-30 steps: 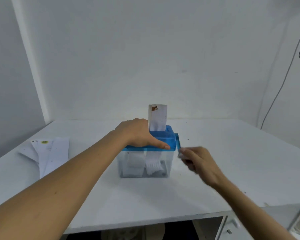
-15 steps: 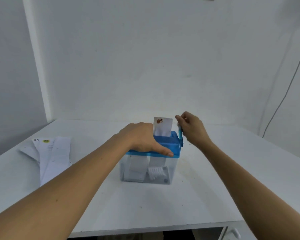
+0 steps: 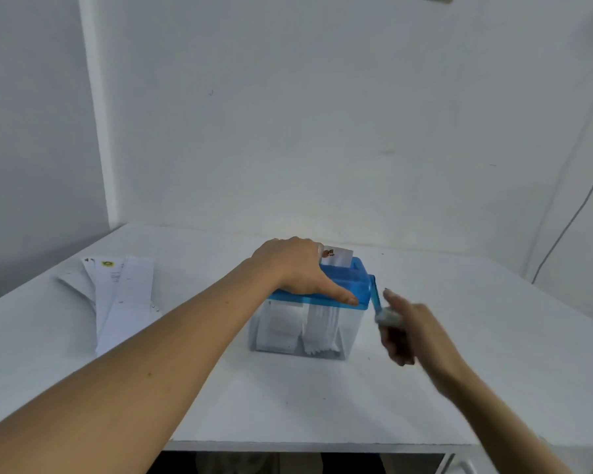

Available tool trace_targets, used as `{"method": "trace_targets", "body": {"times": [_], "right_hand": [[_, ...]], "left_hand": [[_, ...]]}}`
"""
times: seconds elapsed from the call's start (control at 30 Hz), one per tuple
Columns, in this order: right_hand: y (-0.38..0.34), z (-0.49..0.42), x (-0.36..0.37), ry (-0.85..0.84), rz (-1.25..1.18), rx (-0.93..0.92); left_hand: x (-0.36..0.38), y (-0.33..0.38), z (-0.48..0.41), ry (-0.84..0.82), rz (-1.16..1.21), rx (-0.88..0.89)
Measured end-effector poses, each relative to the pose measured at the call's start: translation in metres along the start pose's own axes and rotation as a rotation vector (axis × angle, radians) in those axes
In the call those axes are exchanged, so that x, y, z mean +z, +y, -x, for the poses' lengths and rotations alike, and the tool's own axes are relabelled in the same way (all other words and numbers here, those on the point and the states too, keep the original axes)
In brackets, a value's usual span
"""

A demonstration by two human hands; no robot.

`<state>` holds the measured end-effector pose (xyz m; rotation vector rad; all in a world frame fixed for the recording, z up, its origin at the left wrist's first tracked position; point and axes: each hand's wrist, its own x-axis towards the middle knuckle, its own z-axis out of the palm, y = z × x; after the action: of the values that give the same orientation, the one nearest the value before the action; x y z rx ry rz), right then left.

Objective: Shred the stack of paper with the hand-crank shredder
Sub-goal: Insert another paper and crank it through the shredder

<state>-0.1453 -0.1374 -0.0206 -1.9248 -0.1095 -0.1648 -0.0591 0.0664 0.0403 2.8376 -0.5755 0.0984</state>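
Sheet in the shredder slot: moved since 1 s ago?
Yes. The sheet has sunk further into the slot: far less of it stands above the blue lid than before.

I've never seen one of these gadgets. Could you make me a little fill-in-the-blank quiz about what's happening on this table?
1. The left hand presses down on the ___ lid of the shredder.
2. The right hand grips the crank on the shredder's ___ side.
3. The stack of paper lies on the table to the ___ of the shredder.

Missing words: blue; right; left.
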Motion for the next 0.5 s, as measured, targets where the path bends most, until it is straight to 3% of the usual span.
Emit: {"method": "trace_targets", "body": {"times": [0.1, 0.17, 0.33, 0.5], "right_hand": [[-0.024, -0.007, -0.029, -0.245, 0.144, -0.116], [-0.030, -0.021, -0.039, -0.290, 0.213, -0.172], [-0.041, -0.060, -0.036, -0.114, 0.006, -0.235], [-0.041, -0.083, -0.029, 0.060, 0.043, -0.251]], "left_hand": [[-0.001, 0.001, 0.001, 0.000, -0.014, 0.021], [0.002, 0.000, 0.000, 0.000, -0.018, 0.025], [-0.001, -0.001, 0.000, -0.017, 0.002, 0.031], [-0.002, 0.000, 0.001, -0.003, -0.003, 0.033]]}}
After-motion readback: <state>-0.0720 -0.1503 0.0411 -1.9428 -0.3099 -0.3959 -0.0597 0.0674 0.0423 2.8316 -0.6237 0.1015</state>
